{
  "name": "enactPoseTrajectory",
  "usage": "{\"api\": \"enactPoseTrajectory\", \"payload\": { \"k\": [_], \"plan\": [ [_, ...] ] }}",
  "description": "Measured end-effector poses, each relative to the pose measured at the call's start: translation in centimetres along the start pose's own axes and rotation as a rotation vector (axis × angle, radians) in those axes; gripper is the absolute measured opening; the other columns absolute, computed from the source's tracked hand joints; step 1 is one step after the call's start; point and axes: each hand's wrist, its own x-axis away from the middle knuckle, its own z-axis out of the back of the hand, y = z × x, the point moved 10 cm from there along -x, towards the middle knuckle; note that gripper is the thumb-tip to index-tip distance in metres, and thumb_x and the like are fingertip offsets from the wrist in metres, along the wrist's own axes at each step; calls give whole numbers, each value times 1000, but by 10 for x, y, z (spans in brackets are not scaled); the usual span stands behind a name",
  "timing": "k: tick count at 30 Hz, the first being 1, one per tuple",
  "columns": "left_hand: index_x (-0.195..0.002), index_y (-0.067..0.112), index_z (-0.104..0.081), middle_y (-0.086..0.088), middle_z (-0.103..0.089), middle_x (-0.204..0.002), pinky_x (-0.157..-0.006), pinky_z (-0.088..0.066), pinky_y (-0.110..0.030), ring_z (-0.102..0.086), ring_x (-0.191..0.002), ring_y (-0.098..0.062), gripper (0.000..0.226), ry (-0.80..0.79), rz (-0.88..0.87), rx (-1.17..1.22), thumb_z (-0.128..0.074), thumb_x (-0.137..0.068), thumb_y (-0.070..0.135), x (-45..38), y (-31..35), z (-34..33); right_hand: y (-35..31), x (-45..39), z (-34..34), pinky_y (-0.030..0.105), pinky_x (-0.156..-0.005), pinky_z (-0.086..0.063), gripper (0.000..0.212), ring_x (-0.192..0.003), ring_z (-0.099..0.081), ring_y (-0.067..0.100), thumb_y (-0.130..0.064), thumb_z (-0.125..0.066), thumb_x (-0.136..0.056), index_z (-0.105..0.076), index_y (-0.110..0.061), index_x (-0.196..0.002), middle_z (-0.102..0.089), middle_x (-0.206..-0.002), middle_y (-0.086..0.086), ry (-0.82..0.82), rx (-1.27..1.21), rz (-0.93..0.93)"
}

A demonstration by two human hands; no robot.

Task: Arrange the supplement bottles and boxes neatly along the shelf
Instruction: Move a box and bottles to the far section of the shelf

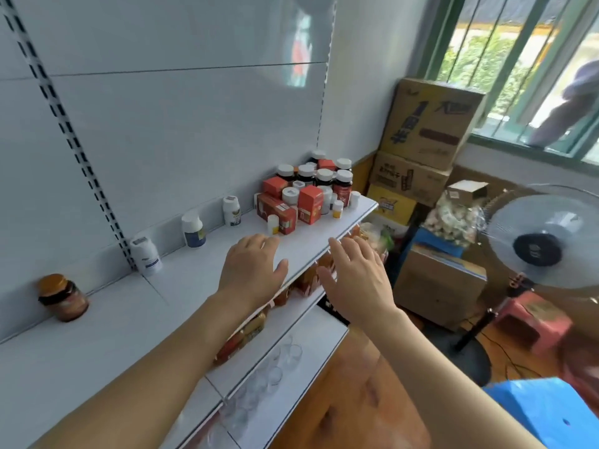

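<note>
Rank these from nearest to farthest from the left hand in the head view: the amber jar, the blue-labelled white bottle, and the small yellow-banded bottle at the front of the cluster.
Measured from the left hand:
1. Small yellow-banded bottle, just beyond the fingertips, front of the cluster.
2. Blue-labelled white bottle, to the left against the back panel.
3. Amber jar, far left on the shelf.

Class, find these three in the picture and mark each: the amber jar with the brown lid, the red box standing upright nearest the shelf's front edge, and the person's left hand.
amber jar (66,301), head view, on its glass body.
red box (310,205), head view, on its front face.
left hand (251,265), head view, on the back of the hand.
</note>
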Motion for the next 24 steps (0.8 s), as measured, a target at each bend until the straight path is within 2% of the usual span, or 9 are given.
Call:
{"api": "enactPoseTrajectory", "payload": {
  "k": [7, 15, 19, 24],
  "plan": [
    [-143, 20, -42, -4, -54, -136, -100, -40, -37, -47, -123, -26, 50, 10, 140, 49, -47, -97, 40, -85, -37, -40, 10, -111, -56, 41, -113, -33, 60, -139, -32, 27, -49, -41, -99, -31, -18, -150, -43, -147, 5, -86, -50, 115],
    [-140, 20, -45, -2, -54, -138, -92, -47, -37, -52, -120, -25, 47, -37, 263, 98, -52, -96, 33, -161, -77, -92, 7, -213, -113, 38, -95, -43, 48, -117, -47, 29, -46, -46, -95, -44, -22, -138, -55, -125, 4, -141, -73, 182],
    [-128, 21, -53, 1, -57, -129, -85, -49, -36, -54, -113, -24, 34, -66, 269, 124, -54, -96, 33, -178, -79, -114, -5, -241, -136, 39, -90, -45, 46, -110, -49, 28, -52, -49, -91, -50, -22, -127, -55, -118, 5, -159, -57, 249],
    [-101, 18, -54, 0, -64, -104, -71, -51, -40, -57, -90, -25, 19, -17, 302, 122, -57, -94, 35, -188, -78, -123, -12, -259, -157, 40, -84, -46, 35, -107, -53, 29, -49, -51, -93, -48, -21, -114, -55, -117, 6, -222, -82, 312]
  ]
}}
